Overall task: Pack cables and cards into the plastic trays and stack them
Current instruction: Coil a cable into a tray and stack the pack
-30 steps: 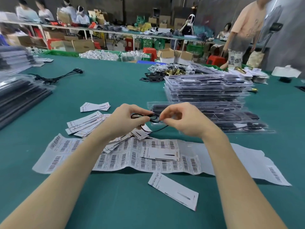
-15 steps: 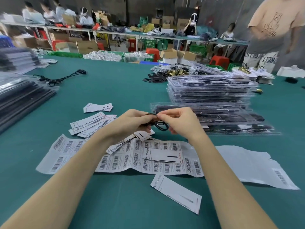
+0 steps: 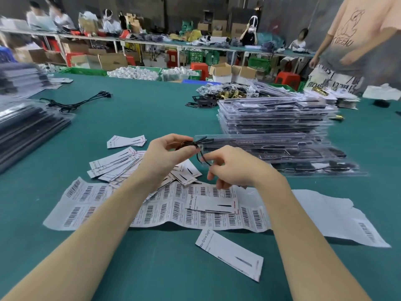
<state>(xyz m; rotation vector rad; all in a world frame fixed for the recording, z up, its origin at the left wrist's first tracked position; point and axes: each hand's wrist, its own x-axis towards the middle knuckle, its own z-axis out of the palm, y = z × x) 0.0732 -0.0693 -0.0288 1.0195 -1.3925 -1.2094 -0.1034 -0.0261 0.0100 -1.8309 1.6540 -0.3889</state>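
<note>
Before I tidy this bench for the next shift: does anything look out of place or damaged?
Yes. The barcode label sheet lies crumpled, its right end torn ragged. Cards are scattered loosely, one card apart near the table edge. The tray stack looks even.

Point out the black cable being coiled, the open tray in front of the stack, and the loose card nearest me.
black cable (image 3: 200,157): head view, hanging loop.
open tray (image 3: 282,158): head view, clear top surface.
loose card (image 3: 230,254): head view, white middle.
</note>
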